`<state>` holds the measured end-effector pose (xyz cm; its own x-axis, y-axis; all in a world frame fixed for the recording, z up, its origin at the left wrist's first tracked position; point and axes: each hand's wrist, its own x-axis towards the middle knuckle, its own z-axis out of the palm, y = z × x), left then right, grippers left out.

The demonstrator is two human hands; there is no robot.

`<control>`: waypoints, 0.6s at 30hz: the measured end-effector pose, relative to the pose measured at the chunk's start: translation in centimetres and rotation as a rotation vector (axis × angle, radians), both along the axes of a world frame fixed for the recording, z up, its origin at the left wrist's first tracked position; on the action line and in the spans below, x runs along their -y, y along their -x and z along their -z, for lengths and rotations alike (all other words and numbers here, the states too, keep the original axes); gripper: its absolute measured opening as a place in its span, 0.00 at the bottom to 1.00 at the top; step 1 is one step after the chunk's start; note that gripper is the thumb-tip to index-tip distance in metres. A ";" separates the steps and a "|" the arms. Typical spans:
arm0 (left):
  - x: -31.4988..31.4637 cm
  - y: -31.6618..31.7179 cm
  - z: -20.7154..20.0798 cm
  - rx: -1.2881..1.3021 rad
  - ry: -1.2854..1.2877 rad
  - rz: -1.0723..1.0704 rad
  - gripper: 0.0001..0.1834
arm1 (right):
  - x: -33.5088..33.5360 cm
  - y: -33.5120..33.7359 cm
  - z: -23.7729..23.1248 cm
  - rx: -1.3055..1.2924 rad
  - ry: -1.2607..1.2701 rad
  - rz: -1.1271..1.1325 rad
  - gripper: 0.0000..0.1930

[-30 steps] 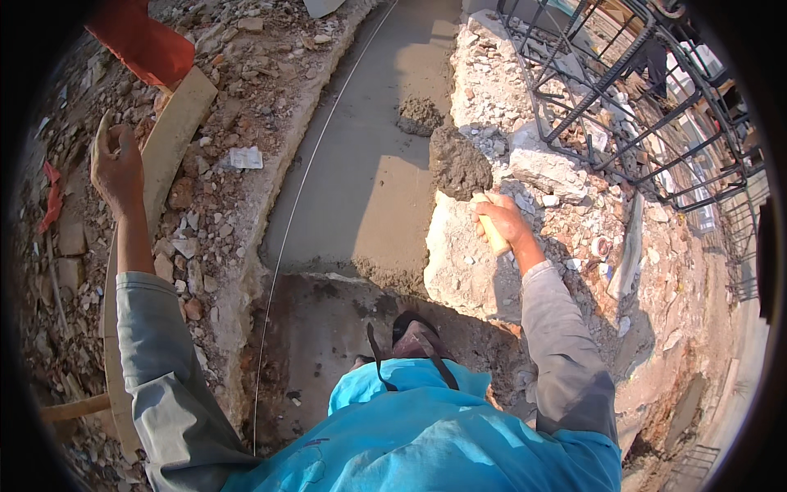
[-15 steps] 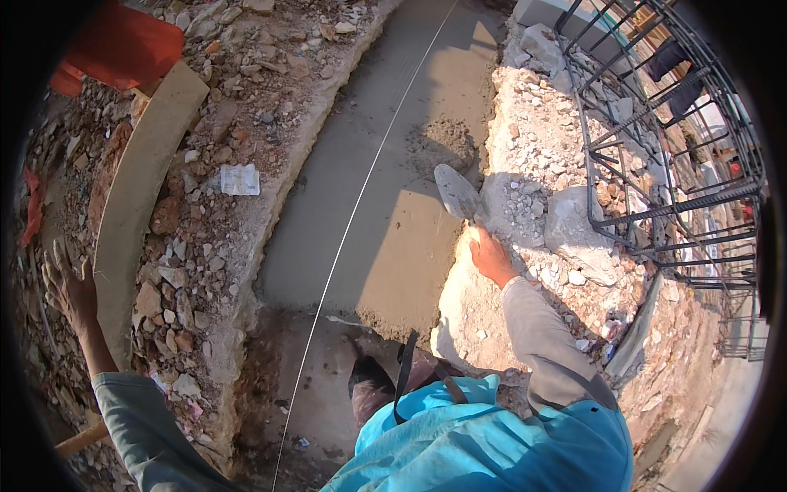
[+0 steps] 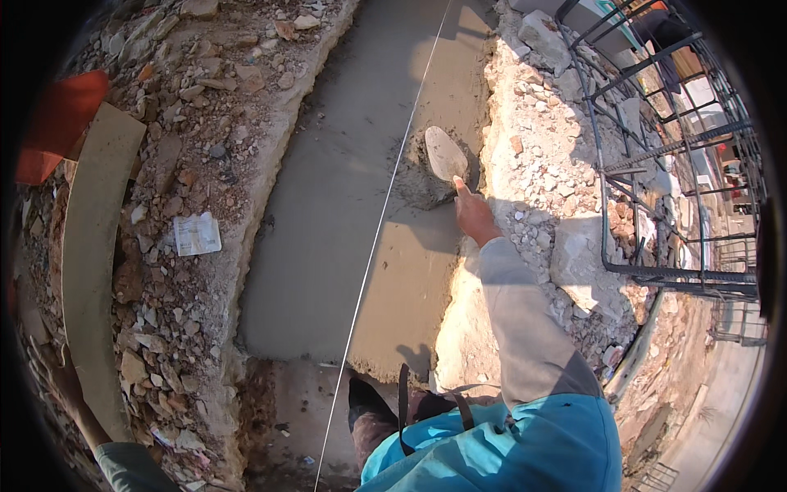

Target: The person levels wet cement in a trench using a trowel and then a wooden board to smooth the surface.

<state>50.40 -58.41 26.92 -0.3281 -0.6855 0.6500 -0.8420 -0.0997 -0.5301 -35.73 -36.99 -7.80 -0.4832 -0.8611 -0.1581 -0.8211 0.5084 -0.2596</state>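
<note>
My right hand is closed around the handle of a pointed trowel. Its blade lies over a rough, lumpy patch of wet concrete near the right side of a grey strip. Most of the concrete strip looks smooth, with its near end stopping just ahead of my feet. A taut white string runs lengthwise above it. At the far left my left hand has its fingers apart and holds nothing, beside a long pale board.
Stony earth banks line both sides of the trench. A steel rebar cage stands on the right, near a large pale rock. An orange-red object sits by the board's far end. A scrap of printed paper lies on the left bank.
My right hand has carried the trowel forward and left, from the strip's right edge onto the lumpy concrete. My left hand is lower in view, and the whole view has shifted.
</note>
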 end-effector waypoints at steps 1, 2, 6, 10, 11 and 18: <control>-0.2 -0.7 0.4 0.005 -0.003 -0.016 0.41 | 1.3 0.8 0.2 0.031 -0.007 0.043 0.28; -0.6 -1.6 0.6 0.012 -0.005 -0.035 0.41 | 2.6 1.5 0.4 0.066 -0.014 0.085 0.28; -3.3 -3.2 0.6 0.098 -0.043 -0.140 0.41 | 10.3 4.6 -1.2 0.139 -0.135 0.251 0.29; -4.8 2.7 1.8 0.026 -0.149 -0.013 0.40 | 11.7 14.5 1.5 0.163 -0.069 0.161 0.29; -5.5 4.8 2.2 0.088 -0.142 0.065 0.40 | 11.4 14.1 1.7 0.274 -0.068 0.166 0.28; -2.8 21.2 11.9 0.041 -0.459 0.327 0.39 | 2.2 4.3 -6.0 1.068 -0.040 0.456 0.28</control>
<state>29.20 -55.64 15.03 -0.5895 -0.7533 0.2917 -0.7684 0.4115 -0.4902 -40.03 -39.15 -1.83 -0.3515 -0.6267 -0.6955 0.0675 0.7240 -0.6865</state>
